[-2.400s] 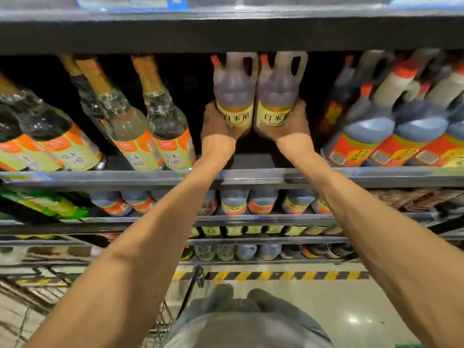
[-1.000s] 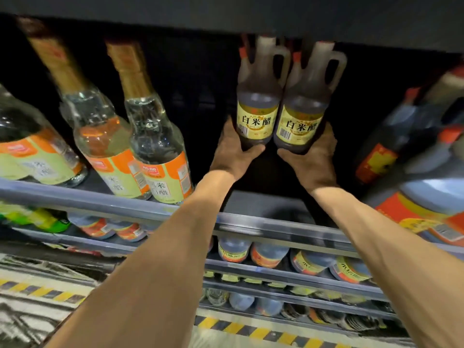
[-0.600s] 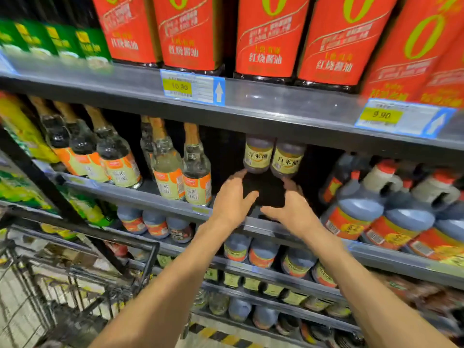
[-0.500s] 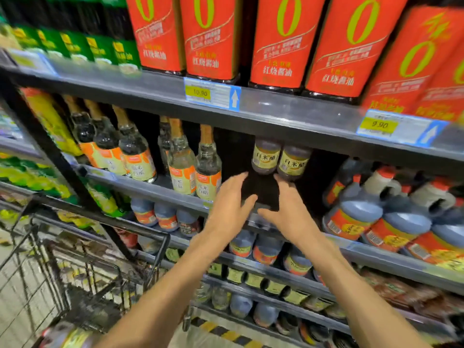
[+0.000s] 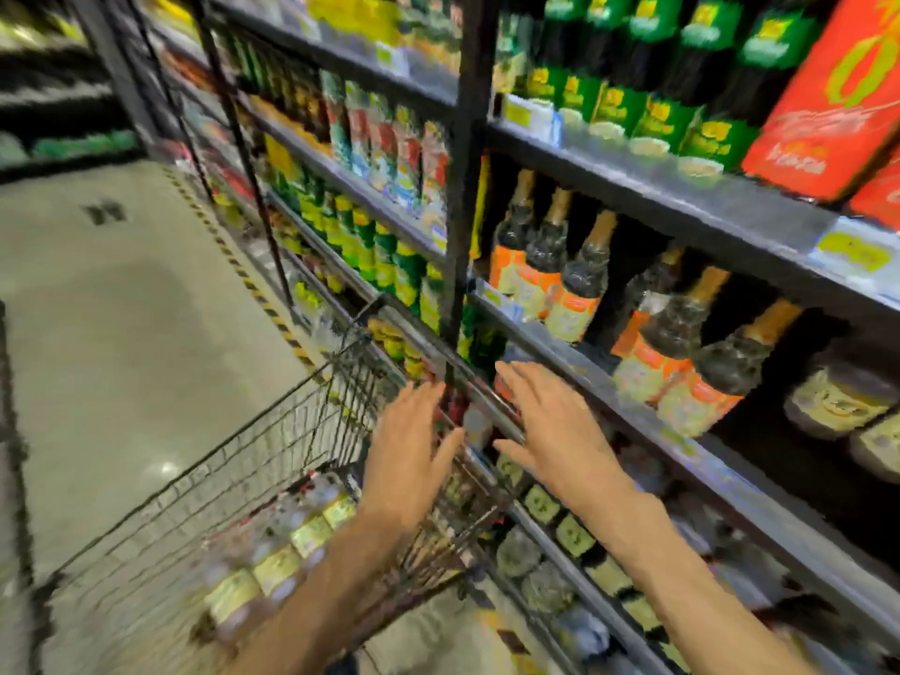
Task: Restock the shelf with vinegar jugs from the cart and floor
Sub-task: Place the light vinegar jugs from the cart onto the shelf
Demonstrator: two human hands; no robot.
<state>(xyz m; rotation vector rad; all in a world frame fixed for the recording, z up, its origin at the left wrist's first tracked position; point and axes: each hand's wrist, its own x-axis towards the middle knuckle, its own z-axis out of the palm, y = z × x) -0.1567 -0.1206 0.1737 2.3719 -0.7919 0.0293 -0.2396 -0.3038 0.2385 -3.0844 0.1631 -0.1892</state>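
Both our hands are empty, fingers spread: left hand (image 5: 414, 445) over the cart (image 5: 272, 460), right hand (image 5: 550, 426) near the shelf (image 5: 604, 377) edge. Vinegar jugs (image 5: 277, 562) lie blurred in the basket; we should reach low and take them by the handles.

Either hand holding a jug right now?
No, the left hand and right hand are both spread open and empty above the cart.

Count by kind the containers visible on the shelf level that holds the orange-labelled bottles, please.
Orange-labelled bottles with gold necks: 6
Yellow-labelled vinegar jugs, at the right edge: 2
Total: 8
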